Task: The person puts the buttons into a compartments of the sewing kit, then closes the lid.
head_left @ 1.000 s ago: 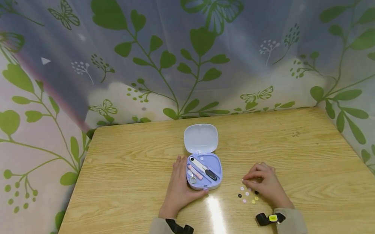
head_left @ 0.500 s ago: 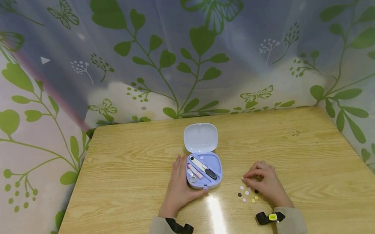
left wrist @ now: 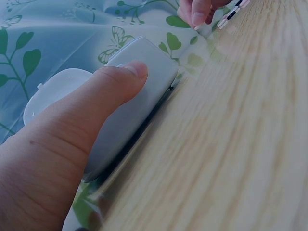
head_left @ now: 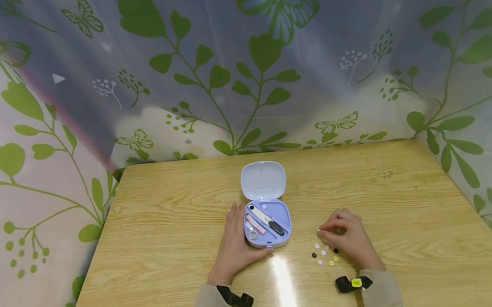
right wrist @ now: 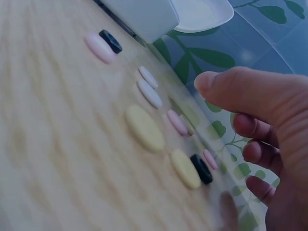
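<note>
My left hand holds a lilac box with its lid raised. The fingers lie along its left side, and in the left wrist view the thumb presses the front. Inside are a white-and-black slim tool, a pink patterned piece, a silver ring-shaped item and a small white button. To the right, my right hand pinches a small white button between thumb and index finger, just above the table. The right wrist view hides that button behind the thumb.
Several loose buttons in yellow, black, pink and white lie on the wooden table below the right hand. Patterned curtains hang beyond the far edge and along the sides.
The right hand has moved slightly up and away from the loose buttons, keeping its pinch. The left hand and the box have stayed in place.
</note>
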`<state>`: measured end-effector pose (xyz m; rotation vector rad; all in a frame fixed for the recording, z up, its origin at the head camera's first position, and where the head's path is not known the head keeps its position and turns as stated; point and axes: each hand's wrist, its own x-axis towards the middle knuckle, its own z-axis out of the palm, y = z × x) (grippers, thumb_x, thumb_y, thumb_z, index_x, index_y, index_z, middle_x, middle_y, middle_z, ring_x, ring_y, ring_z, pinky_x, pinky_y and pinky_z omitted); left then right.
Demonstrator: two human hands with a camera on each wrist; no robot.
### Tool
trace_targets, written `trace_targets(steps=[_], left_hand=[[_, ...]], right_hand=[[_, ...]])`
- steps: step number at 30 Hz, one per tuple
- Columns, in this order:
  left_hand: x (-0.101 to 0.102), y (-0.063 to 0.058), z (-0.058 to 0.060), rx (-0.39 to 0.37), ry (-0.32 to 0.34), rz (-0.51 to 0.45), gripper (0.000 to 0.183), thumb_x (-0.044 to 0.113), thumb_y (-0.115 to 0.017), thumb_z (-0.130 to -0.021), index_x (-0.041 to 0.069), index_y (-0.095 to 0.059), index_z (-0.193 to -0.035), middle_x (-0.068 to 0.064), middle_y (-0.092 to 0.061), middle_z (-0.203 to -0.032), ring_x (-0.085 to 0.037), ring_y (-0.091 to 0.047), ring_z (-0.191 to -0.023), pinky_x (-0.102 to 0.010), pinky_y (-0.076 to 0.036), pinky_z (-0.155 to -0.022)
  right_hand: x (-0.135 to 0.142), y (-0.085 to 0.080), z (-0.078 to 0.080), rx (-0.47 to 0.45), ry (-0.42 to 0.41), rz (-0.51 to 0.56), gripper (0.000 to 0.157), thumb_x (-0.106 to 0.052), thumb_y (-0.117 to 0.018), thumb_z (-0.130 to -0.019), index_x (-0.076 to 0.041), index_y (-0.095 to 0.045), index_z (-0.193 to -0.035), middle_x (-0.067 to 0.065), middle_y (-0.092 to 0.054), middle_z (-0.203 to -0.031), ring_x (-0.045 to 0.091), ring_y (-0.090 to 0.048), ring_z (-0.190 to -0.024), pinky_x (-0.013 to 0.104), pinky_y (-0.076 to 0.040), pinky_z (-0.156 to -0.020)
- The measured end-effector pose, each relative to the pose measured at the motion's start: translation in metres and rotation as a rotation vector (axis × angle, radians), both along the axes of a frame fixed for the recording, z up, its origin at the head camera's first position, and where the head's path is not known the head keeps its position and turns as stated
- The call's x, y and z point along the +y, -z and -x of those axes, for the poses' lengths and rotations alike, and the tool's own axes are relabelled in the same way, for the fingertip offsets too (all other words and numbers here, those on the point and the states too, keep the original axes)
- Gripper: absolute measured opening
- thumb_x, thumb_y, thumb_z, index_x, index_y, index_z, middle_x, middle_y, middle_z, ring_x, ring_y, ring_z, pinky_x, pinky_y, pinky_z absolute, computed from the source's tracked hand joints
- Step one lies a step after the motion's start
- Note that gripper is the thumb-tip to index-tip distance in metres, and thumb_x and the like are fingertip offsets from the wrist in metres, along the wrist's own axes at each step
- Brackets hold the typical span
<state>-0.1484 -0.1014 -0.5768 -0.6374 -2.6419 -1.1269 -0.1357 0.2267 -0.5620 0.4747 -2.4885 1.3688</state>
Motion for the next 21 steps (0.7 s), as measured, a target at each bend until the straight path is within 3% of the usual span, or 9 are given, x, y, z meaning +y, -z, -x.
trace_targets(steps=[9,21], left_hand=[[0.000,-0.001,0.000,0.002,0.000,-0.011,0.130,0.055,-0.090,-0.061,0.000,-0.021,-0.156,-0.013,-0.033,-0.157,-0.031,-0.011,-0.151,-0.048,-0.009,-0.123],[0.000,0.001,0.000,0.000,-0.002,-0.004,0.131,0.056,-0.090,-0.061,0.000,-0.020,-0.156,-0.013,-0.033,-0.157,-0.032,-0.011,-0.151,-0.047,-0.009,-0.123]], right_hand=[[-0.001,-0.004,0.002,0.005,0.019,-0.009,0.020,-0.004,-0.087,-0.072,-0.020,-0.077,-0.077,-0.011,-0.059,-0.082,0.007,-0.049,-0.086,0.032,-0.021,-0.085],[-0.004,-0.010,0.011,0.111,-0.009,-0.029,0.023,0.003,-0.087,-0.069,-0.016,-0.077,-0.077,-0.008,-0.059,-0.080,0.010,-0.049,-0.084,0.030,-0.024,-0.081]])
